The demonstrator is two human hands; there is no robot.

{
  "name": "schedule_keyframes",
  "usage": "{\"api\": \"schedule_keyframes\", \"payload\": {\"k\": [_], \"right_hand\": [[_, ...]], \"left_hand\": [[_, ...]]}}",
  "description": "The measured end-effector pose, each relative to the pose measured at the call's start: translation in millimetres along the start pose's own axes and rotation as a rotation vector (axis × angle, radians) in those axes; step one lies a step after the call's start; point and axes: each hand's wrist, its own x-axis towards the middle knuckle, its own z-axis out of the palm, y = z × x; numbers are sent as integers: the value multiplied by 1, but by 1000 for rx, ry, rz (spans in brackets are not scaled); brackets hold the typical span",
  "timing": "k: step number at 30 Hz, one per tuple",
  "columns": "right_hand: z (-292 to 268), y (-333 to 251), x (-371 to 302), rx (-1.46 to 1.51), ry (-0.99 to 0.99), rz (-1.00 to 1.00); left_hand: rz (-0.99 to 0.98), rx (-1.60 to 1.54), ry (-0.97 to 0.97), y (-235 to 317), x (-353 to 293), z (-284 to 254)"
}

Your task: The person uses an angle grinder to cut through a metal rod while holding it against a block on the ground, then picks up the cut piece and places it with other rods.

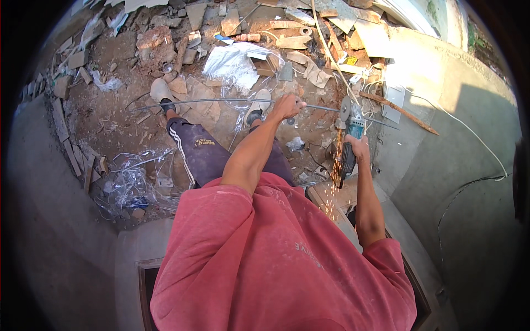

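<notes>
My left hand (290, 106) is closed around a long, thin metal rod (221, 100) that runs crosswise in front of me, above my shoes. In my right hand (358, 148) is a teal and black angle grinder (348, 157), gripped by its body. The grinder's round disc (345, 109) meets the rod to the right of my left hand. Orange sparks (335, 171) stream from there back toward me, along the grinder's left side. The rod's short right end (386, 126) sticks out beyond the disc. My fingers partly cover the rod and the tool.
Rubble and broken boards (287, 25) litter the dirt ground. A white sack (234, 63) lies past my shoes (256, 106). Crumpled clear plastic (132, 185) is at the left. A grey wall (441, 127) rises at the right, with a white cable (469, 129) hanging along it.
</notes>
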Motion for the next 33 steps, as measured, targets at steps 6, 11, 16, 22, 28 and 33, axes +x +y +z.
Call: {"api": "schedule_keyframes", "payload": {"k": [6,11,16,22,28,33], "right_hand": [[6,-13,-8,18,4,-49],[3,-15,-13,40,-61,16],[3,-9,-11,-4,28,-48],[6,-11,-14,35,18,-68],[6,-12,-14,38,-23,-53],[4,-5,-8,22,32,-91]], "left_hand": [[-29,2,-26,-4,2,-4],[-18,3,-14,1,0,-3],[-17,14,-32,0,1,-2],[1,29,-7,-7,8,-1],[31,53,17,-9,12,-1],[-17,20,-13,-4,14,-2]]}}
